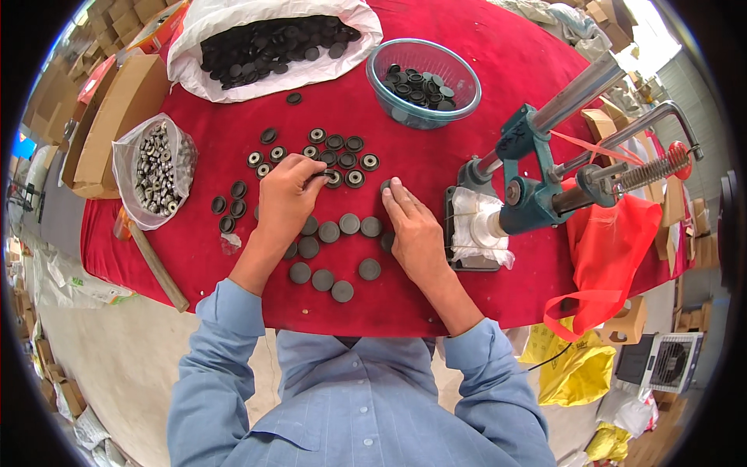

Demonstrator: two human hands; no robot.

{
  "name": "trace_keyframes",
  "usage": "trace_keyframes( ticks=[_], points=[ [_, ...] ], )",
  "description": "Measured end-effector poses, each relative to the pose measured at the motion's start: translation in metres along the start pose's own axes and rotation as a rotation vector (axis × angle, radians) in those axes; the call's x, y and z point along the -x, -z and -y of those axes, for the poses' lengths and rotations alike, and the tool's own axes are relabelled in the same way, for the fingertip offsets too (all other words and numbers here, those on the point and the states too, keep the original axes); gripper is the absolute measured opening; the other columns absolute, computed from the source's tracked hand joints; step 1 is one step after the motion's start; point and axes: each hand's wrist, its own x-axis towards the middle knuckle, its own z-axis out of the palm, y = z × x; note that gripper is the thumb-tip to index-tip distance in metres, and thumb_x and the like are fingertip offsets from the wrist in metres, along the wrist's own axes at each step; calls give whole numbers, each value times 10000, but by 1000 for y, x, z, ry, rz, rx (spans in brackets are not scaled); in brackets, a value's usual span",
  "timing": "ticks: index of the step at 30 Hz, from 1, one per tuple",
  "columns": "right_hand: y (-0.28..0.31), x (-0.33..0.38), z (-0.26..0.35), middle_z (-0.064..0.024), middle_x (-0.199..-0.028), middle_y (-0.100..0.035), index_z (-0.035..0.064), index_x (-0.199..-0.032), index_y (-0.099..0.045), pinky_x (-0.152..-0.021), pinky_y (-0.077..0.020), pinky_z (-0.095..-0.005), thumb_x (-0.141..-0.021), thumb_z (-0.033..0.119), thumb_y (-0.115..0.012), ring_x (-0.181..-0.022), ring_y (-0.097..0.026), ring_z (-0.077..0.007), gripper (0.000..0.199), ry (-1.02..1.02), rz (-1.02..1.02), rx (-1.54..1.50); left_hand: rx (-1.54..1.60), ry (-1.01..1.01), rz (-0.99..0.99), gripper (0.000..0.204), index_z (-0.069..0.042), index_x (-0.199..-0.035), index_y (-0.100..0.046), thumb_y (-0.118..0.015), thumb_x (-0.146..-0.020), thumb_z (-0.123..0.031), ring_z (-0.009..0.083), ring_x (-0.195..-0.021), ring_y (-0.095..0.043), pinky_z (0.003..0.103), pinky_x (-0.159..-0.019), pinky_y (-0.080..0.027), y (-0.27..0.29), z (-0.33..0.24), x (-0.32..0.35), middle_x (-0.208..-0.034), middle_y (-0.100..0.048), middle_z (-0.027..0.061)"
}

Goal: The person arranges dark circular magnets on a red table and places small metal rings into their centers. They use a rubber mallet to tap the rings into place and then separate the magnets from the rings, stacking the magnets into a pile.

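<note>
My left hand (286,194) pinches a small black round cap (320,176) between thumb and fingertips, over a cluster of black caps. Several caps in that cluster hold a metal ring-shaped insert (369,162), while others, such as the cap (354,144), show dark hollows. My right hand (414,226) lies flat with its fingers stretched out; a dark disc (386,186) shows partly at its fingertips. Between and below my hands lie several grey-black discs (328,232), flat faces up. Left of my left hand are a few more caps (238,189).
A white sack (187,70) of black caps and a clear bowl (424,117) of caps stand at the back. On the left are a bag of metal parts (156,171), a hammer (159,268) and a cardboard box (117,132). A green hand press (521,183) stands right, beside a red bag (611,257).
</note>
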Motion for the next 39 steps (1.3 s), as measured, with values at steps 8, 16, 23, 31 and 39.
trace_keyframes(
  ticks=[8,16,23,31,39],
  points=[
    [-2,0,1,-219,-1495,-631,-23,-1392,-662,-1089,-549,-473,-850,-73,-663,-1309,-661,-376,545,-36,-45,-70,-252,-139,68,203,-53,-1087,-777,-820,-895,-102,291,-894,-758,409,-744,-615,-18,11,2,-1079,-745,78],
    [1,-5,0,-217,-1459,-642,-27,-1358,-673,-1085,-559,-460,-856,-76,-663,-1285,-659,-385,505,-44,-42,-90,-269,-261,131,204,-44,-1153,-777,-751,-955,-83,324,-973,-757,429,-793,-630,-17,7,8,-1153,-753,120],
    [6,-10,2,-220,-1421,-653,-35,-1302,-701,-1050,-582,-464,-857,-75,-668,-1236,-667,-399,449,-88,-24,-153,-256,-194,140,203,-33,-1154,-776,-732,-961,-76,321,-982,-749,440,-816,-620,-16,6,9,-1144,-747,113],
    [13,-15,22,-169,-1212,-719,16,-1212,-743,-938,-586,-460,-901,36,-701,-1107,-703,-346,314,-36,52,-45,-347,-230,153,277,-42,-1219,-772,-735,-946,-71,287,-1080,-721,442,-918,-544,-11,2,21,-1180,-747,85],
    [-16,-111,9,-110,-1046,-733,96,-1033,-808,-898,-537,-515,-894,291,-820,-1041,-703,-330,240,-152,60,169,-470,-279,192,294,-47,-1229,-766,-721,-942,-85,257,-1100,-678,444,-922,-501,-6,-7,23,-1194,-715,57]
  ],
)
